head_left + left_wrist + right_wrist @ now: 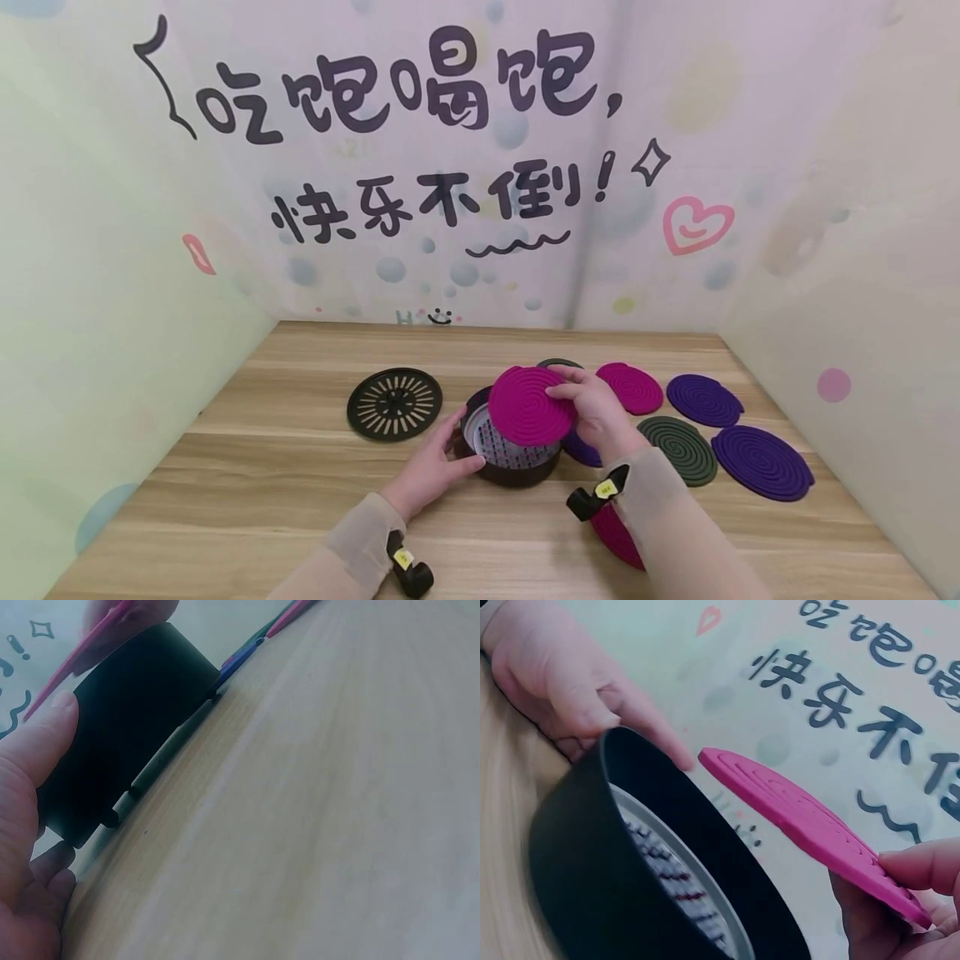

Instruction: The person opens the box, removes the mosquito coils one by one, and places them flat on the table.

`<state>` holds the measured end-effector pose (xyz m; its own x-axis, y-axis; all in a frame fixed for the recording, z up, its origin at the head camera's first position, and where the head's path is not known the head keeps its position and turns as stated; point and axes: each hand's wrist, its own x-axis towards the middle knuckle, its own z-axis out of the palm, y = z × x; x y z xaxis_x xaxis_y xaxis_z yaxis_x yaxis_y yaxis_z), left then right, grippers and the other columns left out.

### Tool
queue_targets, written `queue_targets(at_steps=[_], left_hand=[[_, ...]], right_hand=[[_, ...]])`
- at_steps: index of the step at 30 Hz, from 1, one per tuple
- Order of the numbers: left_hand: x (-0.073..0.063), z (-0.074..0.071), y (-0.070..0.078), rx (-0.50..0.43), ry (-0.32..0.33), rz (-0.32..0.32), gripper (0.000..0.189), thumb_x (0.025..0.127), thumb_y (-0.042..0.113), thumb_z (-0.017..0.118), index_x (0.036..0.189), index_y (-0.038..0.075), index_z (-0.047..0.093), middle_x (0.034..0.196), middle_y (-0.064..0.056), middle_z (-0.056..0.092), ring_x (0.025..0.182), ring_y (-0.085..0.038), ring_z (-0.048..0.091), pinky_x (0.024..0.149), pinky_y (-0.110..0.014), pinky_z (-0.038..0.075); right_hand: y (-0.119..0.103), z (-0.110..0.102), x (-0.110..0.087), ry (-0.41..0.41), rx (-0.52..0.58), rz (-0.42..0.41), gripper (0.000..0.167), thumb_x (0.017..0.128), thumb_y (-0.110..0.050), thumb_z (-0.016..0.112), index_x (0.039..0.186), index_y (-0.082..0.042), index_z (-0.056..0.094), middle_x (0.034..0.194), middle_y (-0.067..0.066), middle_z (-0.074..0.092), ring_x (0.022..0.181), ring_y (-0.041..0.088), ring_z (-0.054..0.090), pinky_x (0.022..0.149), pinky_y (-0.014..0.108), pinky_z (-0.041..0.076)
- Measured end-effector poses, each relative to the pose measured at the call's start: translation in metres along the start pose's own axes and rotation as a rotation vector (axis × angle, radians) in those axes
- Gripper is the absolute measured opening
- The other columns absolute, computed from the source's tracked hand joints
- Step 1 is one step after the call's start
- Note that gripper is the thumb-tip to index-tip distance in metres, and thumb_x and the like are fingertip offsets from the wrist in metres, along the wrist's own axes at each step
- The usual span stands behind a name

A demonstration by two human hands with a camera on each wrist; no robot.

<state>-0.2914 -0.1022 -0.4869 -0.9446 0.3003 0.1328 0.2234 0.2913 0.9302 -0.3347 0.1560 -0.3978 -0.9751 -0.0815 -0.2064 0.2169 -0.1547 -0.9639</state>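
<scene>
My right hand pinches a magenta spiral-grooved coaster between thumb and fingers. The coaster is tilted over the open top of a round black container. Inside the container sits a pale disc with a dotted, studded surface, partly hidden by the coaster in the head view. My left hand grips the container's left side, its thumb near the front and its fingers toward the back. In the left wrist view the left thumb lies along the container's dark wall. The container stands on the wooden table.
A black slotted disc lies left of the container. On the right lie more spiral coasters: magenta, purple, dark green and purple. Another magenta one is partly under the right forearm. Walls enclose the table's back and sides.
</scene>
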Motion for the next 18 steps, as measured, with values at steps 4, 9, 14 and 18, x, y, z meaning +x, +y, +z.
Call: queue_targets(at_steps=[4, 9, 14, 18], left_hand=[[0.000, 0.000, 0.001, 0.018, 0.007, 0.003, 0.084, 0.083, 0.029, 0.077, 0.151, 0.015, 0.030, 0.151, -0.021, 0.030, 0.135, -0.041, 0.035, 0.109, -0.048, 0.032], [0.000, 0.001, 0.001, 0.066, 0.039, 0.015, 0.063, 0.082, 0.031, 0.077, 0.136, 0.014, 0.050, 0.152, -0.016, 0.032, 0.137, -0.034, 0.034, 0.110, -0.048, 0.032], [0.000, 0.003, 0.002, 0.039, 0.064, 0.015, 0.042, 0.081, 0.028, 0.078, 0.112, 0.012, 0.055, 0.151, -0.017, 0.034, 0.133, -0.033, 0.039, 0.108, -0.048, 0.035], [0.000, 0.003, 0.002, 0.009, 0.082, 0.006, 0.040, 0.080, 0.025, 0.079, 0.109, 0.013, 0.053, 0.149, -0.019, 0.037, 0.128, -0.034, 0.046, 0.106, -0.049, 0.038]], right_hand=[[-0.005, -0.021, -0.008, -0.022, 0.034, -0.023, 0.056, 0.089, 0.006, 0.057, 0.143, 0.001, 0.039, 0.095, -0.002, 0.063, 0.079, 0.007, 0.062, 0.065, 0.020, 0.053], [-0.012, -0.049, -0.022, -0.048, 0.092, -0.049, 0.046, 0.090, 0.007, 0.056, 0.134, -0.005, 0.048, 0.094, -0.003, 0.067, 0.081, 0.007, 0.065, 0.068, 0.020, 0.055], [-0.016, -0.078, -0.037, -0.039, 0.116, -0.059, 0.033, 0.090, 0.006, 0.058, 0.114, -0.018, 0.062, 0.093, -0.002, 0.066, 0.077, 0.008, 0.065, 0.065, 0.021, 0.055], [-0.016, -0.102, -0.049, -0.017, 0.094, -0.072, 0.032, 0.091, 0.003, 0.058, 0.108, -0.024, 0.065, 0.093, -0.004, 0.066, 0.075, 0.007, 0.065, 0.063, 0.020, 0.055]])
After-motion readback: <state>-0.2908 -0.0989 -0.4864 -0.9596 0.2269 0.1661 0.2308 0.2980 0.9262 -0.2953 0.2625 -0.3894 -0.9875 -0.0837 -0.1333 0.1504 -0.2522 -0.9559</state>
